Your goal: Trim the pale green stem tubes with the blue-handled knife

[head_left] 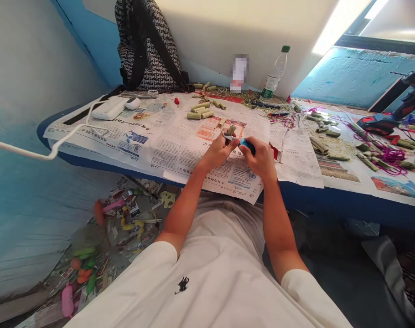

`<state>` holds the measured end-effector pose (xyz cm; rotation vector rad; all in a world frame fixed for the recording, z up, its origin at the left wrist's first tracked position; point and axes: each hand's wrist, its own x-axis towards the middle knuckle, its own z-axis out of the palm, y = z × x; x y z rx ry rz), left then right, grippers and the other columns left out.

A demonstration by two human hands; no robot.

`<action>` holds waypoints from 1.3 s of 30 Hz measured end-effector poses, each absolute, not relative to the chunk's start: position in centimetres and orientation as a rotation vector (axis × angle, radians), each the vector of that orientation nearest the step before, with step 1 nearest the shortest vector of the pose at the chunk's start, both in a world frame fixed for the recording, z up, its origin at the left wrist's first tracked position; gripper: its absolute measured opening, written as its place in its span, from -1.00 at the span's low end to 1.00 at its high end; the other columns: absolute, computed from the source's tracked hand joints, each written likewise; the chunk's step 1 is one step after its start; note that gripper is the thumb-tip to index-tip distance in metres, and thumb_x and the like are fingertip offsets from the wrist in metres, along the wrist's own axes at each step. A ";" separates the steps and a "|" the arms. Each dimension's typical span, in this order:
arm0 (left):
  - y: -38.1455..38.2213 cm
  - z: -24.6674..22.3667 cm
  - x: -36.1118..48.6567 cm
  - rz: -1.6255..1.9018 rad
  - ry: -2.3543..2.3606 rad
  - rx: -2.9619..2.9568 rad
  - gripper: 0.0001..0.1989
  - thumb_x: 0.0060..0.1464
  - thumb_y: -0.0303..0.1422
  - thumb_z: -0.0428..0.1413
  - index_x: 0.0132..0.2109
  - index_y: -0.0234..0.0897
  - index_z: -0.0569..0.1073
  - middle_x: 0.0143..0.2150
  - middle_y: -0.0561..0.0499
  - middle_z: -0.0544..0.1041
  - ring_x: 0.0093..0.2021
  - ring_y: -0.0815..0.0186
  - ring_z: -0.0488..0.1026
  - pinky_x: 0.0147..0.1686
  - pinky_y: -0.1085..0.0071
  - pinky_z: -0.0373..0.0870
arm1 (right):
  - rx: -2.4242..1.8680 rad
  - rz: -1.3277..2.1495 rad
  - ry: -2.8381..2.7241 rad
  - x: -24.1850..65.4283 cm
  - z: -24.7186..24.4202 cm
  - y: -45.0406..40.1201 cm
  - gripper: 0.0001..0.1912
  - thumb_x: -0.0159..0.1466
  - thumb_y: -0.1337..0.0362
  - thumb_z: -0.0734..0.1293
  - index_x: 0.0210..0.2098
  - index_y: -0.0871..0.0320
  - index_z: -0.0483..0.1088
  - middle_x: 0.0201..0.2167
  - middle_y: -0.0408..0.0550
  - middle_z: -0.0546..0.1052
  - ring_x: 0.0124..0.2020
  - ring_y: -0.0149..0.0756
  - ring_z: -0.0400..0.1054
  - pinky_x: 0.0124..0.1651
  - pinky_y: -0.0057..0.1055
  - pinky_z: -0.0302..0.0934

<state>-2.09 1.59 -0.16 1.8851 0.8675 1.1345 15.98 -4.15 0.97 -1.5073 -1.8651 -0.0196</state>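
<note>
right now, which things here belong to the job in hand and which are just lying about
Likely job: stem piece in left hand, blue-handled tool in right hand, loose stem pieces, newspaper

Likely lying about: backpack, bottle, white cable

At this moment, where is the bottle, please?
In the head view, the bottle stands right of centre at the far side of the table, beyond the right hand and left of the drill.

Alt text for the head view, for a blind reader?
The person's left hand holds a stem piece and the right hand grips a blue-handled tool beside it, over a newspaper-covered table bearing more pieces and a bottle.
</note>
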 end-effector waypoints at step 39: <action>1.8 -0.5 -2.2 1.127 0.775 1.897 -0.44 0.35 0.09 0.00 0.26 -0.19 0.39 0.09 -0.16 0.54 0.16 0.11 0.48 0.20 0.19 0.39 | -1.773 -0.195 -1.774 15.0 1.1 -3.1 -0.85 0.38 0.17 0.27 -0.18 0.10 0.41 -0.22 0.12 0.59 -0.26 -0.06 0.41 -0.25 -0.26 0.09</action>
